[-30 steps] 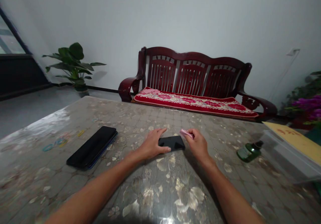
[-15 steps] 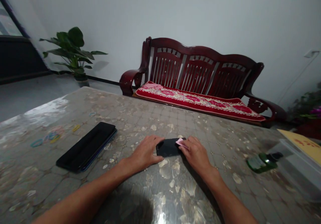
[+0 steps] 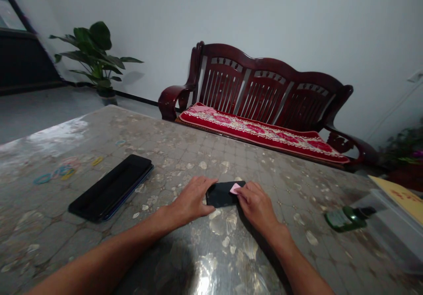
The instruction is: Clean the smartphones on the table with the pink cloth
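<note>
A black smartphone [image 3: 220,194] lies flat on the patterned tabletop, dark screen up. My left hand [image 3: 194,199] grips its left end, thumb at the near corner and fingers at the far one. Between the thumb and fingers of my right hand [image 3: 256,201] is a small pink cloth [image 3: 235,188], which rests on the right part of the screen. That hand covers the phone's right end. To the left lies a stack of larger dark phones [image 3: 112,187], the top one black and a blue edge showing beneath.
Several coloured rubber bands [image 3: 62,171] lie at the far left of the table [image 3: 185,149]. On the right are a green bottle [image 3: 346,219] with a black top and a clear plastic box [image 3: 393,224] under a yellow sheet [image 3: 399,191]. A wooden bench [image 3: 264,87] stands beyond.
My right hand has shifted the pink cloth slightly on the screen, and the cloth now lies flatter. The left hand keeps its hold. The camera view has tilted a little.
</note>
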Motion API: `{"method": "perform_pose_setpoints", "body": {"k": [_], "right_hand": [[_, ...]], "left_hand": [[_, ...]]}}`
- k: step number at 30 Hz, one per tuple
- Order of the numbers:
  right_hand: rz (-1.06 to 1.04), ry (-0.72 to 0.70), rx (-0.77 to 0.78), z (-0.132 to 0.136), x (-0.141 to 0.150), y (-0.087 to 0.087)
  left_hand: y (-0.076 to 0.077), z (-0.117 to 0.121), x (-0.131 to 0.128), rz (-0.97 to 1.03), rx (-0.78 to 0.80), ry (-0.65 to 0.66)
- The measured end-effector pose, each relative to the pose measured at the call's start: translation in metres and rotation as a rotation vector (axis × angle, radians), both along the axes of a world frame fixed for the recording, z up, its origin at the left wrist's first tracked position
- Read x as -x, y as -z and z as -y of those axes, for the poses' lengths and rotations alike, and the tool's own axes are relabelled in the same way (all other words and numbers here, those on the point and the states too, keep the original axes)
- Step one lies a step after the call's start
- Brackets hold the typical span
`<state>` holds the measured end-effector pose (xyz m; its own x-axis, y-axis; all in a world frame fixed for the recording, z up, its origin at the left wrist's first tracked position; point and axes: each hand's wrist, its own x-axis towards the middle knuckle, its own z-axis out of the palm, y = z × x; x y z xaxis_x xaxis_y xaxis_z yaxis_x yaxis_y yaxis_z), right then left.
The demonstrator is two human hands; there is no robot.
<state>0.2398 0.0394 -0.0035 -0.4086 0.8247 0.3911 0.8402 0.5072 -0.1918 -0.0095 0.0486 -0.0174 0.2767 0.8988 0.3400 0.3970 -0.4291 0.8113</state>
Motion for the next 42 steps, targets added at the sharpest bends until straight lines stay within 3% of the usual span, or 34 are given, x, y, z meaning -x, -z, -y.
{"method": "perform_pose_setpoints", "body": {"k": [5,10,16,22,32,35,42], "right_hand": [[0.053,0.098,-0.066,-0.002,-0.004,0.002],[0.052,0.009,-0.027,0.003,-0.001,0.002],[0.084,0.082,-0.078,0.003,-0.001,0.001],[0.083,0.038,-0.063,0.006,-0.001,0.002],[0.045,0.045,-0.115,0.01,-0.007,0.008],[0.053,0.091,-0.132,0.012,-0.009,0.008],[0.075,0.047,-0.109,0.02,-0.002,0.005]], "left_hand": [[0.002,-0.001,-0.001,0.021,0.003,0.002],[0.004,-0.001,0.0,0.012,-0.015,-0.003],[0.004,-0.001,0.0,-0.039,-0.031,0.001],[0.007,-0.003,0.001,-0.05,-0.078,0.009],[-0.002,-0.001,0.001,-0.396,-0.027,0.041],[-0.003,-0.001,0.001,-0.419,-0.032,0.041],[-0.006,-0.001,-0.001,-0.447,-0.013,0.03]]}}
